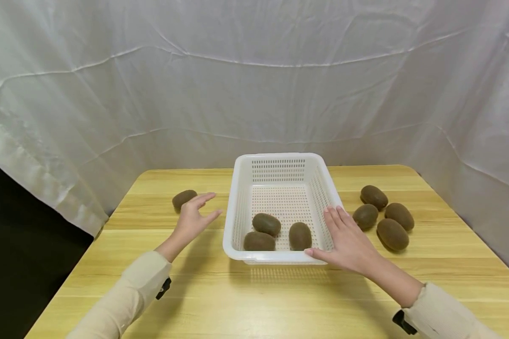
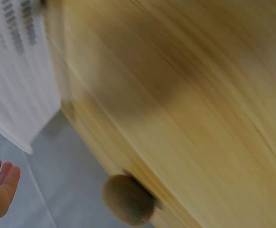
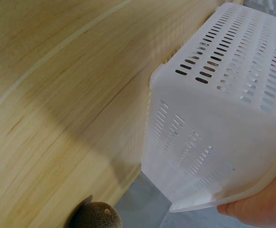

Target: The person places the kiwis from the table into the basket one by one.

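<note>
A white perforated plastic basket stands mid-table with three kiwifruit inside, one of them a kiwifruit near its front right corner. My right hand rests on that corner, fingers extended over the right rim and thumb along the front rim. To the basket's left, my left hand is held in the air, thumb and fingers apart with nothing between them. Just behind it in the head view lies a single kiwifruit, which also shows, blurred, in the left wrist view.
Several loose kiwifruit lie grouped on the table to the right of the basket. The wooden table has rounded far corners. Pale curtains hang behind it and at the sides, with a dark area at the left.
</note>
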Motion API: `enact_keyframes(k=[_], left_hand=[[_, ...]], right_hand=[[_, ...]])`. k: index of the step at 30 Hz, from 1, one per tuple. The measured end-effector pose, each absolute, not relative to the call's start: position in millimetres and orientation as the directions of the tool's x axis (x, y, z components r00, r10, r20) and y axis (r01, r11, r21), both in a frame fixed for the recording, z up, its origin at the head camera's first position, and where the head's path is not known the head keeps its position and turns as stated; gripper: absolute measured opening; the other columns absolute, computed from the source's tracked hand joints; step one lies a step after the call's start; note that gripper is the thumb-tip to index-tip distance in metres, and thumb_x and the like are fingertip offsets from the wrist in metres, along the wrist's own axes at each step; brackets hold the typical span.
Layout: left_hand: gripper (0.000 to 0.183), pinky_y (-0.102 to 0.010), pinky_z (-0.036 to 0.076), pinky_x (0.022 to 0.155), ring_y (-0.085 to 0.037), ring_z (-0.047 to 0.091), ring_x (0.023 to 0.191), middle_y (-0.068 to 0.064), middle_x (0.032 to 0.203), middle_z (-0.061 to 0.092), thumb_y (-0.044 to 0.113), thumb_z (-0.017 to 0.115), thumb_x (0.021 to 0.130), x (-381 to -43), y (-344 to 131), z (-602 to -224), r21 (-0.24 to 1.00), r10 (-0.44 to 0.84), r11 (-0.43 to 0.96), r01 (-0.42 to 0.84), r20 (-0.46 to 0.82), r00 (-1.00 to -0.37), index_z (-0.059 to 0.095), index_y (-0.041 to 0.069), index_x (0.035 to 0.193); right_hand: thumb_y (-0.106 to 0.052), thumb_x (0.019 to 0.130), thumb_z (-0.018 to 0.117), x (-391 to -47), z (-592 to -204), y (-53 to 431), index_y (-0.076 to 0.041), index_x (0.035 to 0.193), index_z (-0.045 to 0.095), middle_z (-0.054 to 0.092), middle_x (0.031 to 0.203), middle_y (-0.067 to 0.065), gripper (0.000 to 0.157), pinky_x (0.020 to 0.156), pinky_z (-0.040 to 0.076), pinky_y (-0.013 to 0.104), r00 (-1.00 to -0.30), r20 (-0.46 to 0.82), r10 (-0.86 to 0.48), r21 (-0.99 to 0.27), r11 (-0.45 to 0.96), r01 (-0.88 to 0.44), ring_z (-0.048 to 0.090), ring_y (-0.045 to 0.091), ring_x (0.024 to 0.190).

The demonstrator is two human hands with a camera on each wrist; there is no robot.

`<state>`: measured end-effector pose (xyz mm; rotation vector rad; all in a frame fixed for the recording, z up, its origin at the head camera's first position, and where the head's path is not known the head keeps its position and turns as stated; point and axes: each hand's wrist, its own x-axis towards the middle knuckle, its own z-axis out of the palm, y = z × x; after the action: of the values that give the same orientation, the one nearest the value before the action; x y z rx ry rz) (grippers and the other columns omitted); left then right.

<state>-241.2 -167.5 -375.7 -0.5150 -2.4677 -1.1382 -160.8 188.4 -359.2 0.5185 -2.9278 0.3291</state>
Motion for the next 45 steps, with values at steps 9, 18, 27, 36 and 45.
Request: enact_keyframes(k=[9,18,27,36,45], left_hand=[[0.047,-0.043,0.05,0.092,-0.037,0.058,0.109,-0.024,0.122,0.058,0.009,0.074,0.077,-252.2,-189.3,-381.6,0.642,0.115,0.638,0.424,0.465,-0.878,0.058,-0.006,0.119],[0.054,-0.05,0.04,0.103,-0.041,0.046,0.122,-0.027,0.13,0.051,0.013,0.072,0.08,-266.6,-217.8,-390.0,0.628,0.085,0.706,0.328,0.385,-0.919,0.052,-0.009,0.125],[0.054,-0.054,0.038,0.102,-0.046,0.042,0.124,-0.032,0.131,0.047,0.012,0.068,0.084,-278.0,-238.2,-395.4,0.617,0.054,0.744,0.257,0.327,-0.943,0.047,-0.012,0.128],[0.059,-0.055,0.033,0.106,-0.049,0.034,0.128,-0.036,0.136,0.038,0.012,0.064,0.087,-292.5,-252.2,-400.0,0.61,0.012,0.782,0.128,0.19,-0.982,0.038,-0.016,0.132],[0.062,-0.054,0.033,0.106,-0.049,0.044,0.117,-0.037,0.135,0.038,0.01,0.064,0.086,-302.1,-254.9,-402.6,0.558,-0.022,0.829,0.049,0.12,-0.993,0.035,-0.018,0.133]], right_hand=[[-0.064,0.078,0.056,-161.0,-359.8,189.1,0.013,0.139,0.029,0.029,0.145,0.031,0.102,0.111,0.023,0.056,-0.929,0.183,-0.321,-0.192,0.916,-0.353,0.022,0.047,0.136],[-0.064,0.078,0.056,-161.5,-360.7,188.7,0.012,0.139,0.029,0.029,0.145,0.03,0.102,0.111,0.023,0.056,-0.93,0.183,-0.319,-0.191,0.916,-0.352,0.022,0.046,0.137],[-0.064,0.078,0.056,-161.3,-360.9,188.9,0.012,0.139,0.03,0.029,0.145,0.03,0.101,0.111,0.023,0.057,-0.93,0.188,-0.317,-0.195,0.916,-0.351,0.022,0.047,0.136],[-0.063,0.078,0.057,-161.3,-361.0,189.1,0.012,0.139,0.03,0.029,0.145,0.031,0.101,0.11,0.024,0.057,-0.93,0.189,-0.316,-0.2,0.914,-0.352,0.022,0.047,0.136],[-0.063,0.079,0.056,-160.6,-360.4,189.0,0.013,0.14,0.028,0.028,0.145,0.031,0.101,0.11,0.023,0.057,-0.929,0.184,-0.32,-0.201,0.913,-0.354,0.021,0.047,0.136]])
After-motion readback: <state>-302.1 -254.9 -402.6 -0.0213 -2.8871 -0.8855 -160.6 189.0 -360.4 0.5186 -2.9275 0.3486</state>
